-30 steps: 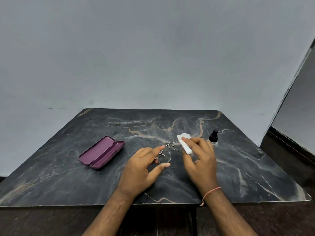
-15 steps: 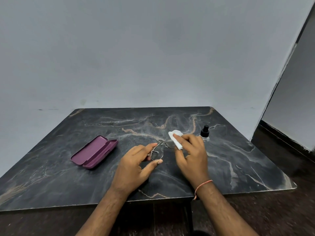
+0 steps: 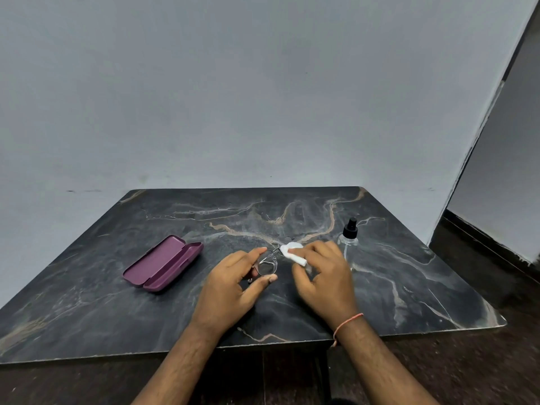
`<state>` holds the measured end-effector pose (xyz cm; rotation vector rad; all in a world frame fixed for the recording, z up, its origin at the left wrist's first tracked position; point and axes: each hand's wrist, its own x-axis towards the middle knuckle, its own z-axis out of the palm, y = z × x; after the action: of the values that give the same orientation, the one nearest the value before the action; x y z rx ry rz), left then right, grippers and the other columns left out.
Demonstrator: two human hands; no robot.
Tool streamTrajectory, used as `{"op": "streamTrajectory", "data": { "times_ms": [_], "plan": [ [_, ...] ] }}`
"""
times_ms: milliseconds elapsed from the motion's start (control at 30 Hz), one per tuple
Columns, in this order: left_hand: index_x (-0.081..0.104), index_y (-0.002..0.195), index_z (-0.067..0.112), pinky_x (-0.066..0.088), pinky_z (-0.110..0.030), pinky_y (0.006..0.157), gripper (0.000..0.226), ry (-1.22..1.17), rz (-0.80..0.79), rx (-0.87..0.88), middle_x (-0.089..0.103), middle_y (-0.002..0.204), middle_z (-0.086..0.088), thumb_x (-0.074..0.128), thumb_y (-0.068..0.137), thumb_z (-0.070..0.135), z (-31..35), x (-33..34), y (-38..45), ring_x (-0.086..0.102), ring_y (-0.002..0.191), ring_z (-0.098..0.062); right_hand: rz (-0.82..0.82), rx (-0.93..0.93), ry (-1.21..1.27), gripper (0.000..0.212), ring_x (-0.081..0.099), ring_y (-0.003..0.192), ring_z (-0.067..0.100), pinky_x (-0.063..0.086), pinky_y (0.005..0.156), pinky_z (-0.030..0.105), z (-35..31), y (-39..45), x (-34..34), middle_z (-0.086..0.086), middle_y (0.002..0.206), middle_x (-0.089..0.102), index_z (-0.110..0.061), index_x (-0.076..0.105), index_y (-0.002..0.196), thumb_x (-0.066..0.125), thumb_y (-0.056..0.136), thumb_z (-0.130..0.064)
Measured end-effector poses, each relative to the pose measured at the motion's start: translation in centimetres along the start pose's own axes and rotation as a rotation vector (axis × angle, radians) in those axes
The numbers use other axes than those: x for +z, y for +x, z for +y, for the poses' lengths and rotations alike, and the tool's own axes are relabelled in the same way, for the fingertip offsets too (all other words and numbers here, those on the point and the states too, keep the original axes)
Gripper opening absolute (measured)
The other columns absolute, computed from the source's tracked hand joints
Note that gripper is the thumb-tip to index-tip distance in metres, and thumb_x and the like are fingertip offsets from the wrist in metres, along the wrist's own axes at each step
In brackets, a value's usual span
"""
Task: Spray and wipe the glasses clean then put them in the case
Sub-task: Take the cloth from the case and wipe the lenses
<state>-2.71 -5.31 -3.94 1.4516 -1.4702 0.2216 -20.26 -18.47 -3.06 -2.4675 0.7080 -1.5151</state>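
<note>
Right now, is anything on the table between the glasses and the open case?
Nothing visible does. The glasses are pinched in the left hand while the right hand presses the white cloth to them. The open purple case lies to their left across bare table. The spray bottle stands on the opposite side.

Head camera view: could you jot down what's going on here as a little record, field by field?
Activity: wiping glasses
Left hand: pinches the glasses by one lens rim, between thumb and fingers
Right hand: holds a white cloth against the other lens
Case: purple, open, lying on the table to the left, nothing in it
Spray bottle: clear, black nozzle, upright, just beyond the right hand, untouched
Table: dark marble pattern
Step left: glasses not yet in the case
</note>
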Motion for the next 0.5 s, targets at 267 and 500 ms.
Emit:
{"op": "streamTrajectory", "data": {
  "times_ms": [267, 500],
  "plan": [
    [0.072, 0.138, 0.022, 0.061, -0.031, 0.083, 0.052, -0.018, -0.008, -0.032, 0.061, 0.089, 0.017, 0.087, 0.089, 0.033, -0.1, 0.1, 0.0, 0.067, 0.085, -0.009, -0.016, 0.080, -0.058, 0.023, 0.056, 0.083, 0.014, 0.051, 0.069, 0.031, 0.0, 0.1, 0.2, -0.014, 0.081, 0.063, -0.028, 0.085, 0.100, 0.067, 0.086, -0.022],
    [0.069, 0.141, 0.027, 0.063, -0.034, 0.087, 0.053, -0.001, -0.048, -0.039, 0.064, 0.095, 0.020, 0.082, 0.092, 0.043, -0.3, 0.1, 0.0, 0.070, 0.090, -0.007, -0.018, -0.098, 0.127, 0.035, 0.059, 0.087, 0.017, 0.051, 0.075, 0.031, -1.2, -0.3, -0.5, -0.008, 0.090, 0.067, -0.026, 0.084, 0.114, 0.075, 0.087, -0.007]
  ]
}}
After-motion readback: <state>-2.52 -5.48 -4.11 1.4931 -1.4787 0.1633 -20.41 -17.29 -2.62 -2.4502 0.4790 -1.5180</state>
